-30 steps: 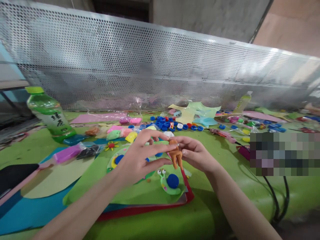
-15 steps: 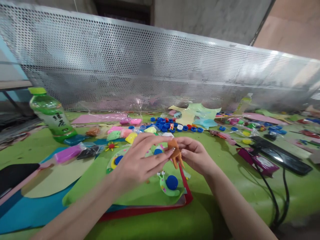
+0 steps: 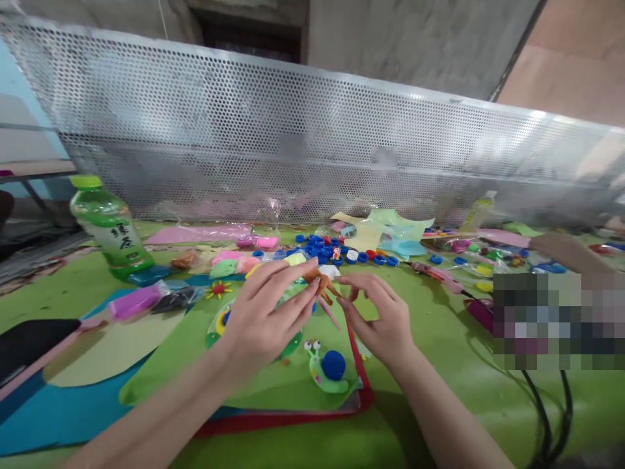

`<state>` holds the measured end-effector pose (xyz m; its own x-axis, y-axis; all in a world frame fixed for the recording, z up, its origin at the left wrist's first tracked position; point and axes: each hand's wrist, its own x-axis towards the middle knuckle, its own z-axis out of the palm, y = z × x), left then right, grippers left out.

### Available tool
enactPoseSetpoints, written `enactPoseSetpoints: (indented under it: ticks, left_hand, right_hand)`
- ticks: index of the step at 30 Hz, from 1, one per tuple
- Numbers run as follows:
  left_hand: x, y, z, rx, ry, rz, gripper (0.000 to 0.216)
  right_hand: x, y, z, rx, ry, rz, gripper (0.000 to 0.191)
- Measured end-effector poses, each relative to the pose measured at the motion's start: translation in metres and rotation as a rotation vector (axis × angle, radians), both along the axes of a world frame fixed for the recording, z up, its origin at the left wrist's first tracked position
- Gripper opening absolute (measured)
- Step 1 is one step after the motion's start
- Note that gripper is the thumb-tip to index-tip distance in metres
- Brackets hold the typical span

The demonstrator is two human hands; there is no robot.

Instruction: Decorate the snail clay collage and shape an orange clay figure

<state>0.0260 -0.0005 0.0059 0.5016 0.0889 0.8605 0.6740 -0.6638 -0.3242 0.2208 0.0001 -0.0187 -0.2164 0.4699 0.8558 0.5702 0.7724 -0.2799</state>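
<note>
Above a green sheet (image 3: 180, 371), my left hand (image 3: 263, 312) pinches a brown piece of modelling clay (image 3: 323, 284) with several thin prongs. My right hand (image 3: 378, 312) has thumb and forefinger closed on the tip of one prong, at the clay's right side. Below the hands, a green clay snail (image 3: 328, 371) with a blue ball-like shell and two stalk eyes lies on the sheet. More clay decoration, partly blue and yellow, is half hidden behind my left hand. A thin pink stick (image 3: 329, 314) shows under the brown clay.
A green tea bottle (image 3: 110, 228) stands at the left, near packs of purple clay (image 3: 135, 301) and black clay (image 3: 172, 299). Blue bottle caps (image 3: 319, 247) are heaped behind the hands. At the right, an arm-like shape (image 3: 569, 253) reaches in beside a pixelated patch; black cables (image 3: 541, 417) hang below.
My hands have tilted the brown clay so its prongs point right instead of down. The right fingers have shifted to a prong's tip. An arm-like shape has appeared at the right.
</note>
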Motion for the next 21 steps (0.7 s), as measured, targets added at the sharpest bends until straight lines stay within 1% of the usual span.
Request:
enactPoseSetpoints:
  ticks: [4, 7, 15, 21]
  left_hand:
    - [0.0024, -0.0016, 0.0003, 0.059, 0.059, 0.014, 0.024]
    - [0.0036, -0.0027, 0.0002, 0.057, 0.106, 0.031, 0.023]
    - [0.0056, -0.0031, -0.0004, 0.045, 0.099, 0.020, 0.025]
    - [0.0068, -0.0060, 0.0041, 0.098, 0.135, 0.013, 0.024]
  right_hand:
    - [-0.0045, -0.0005, 0.0010, 0.027, -0.015, -0.035, 0.016]
    - [-0.0062, -0.0002, 0.0006, 0.040, -0.036, -0.052, 0.012]
    - [-0.0041, 0.0024, -0.0023, 0.092, -0.099, -0.068, 0.007]
    - [-0.0048, 0.0007, 0.0004, 0.116, -0.111, -0.082, 0.005]
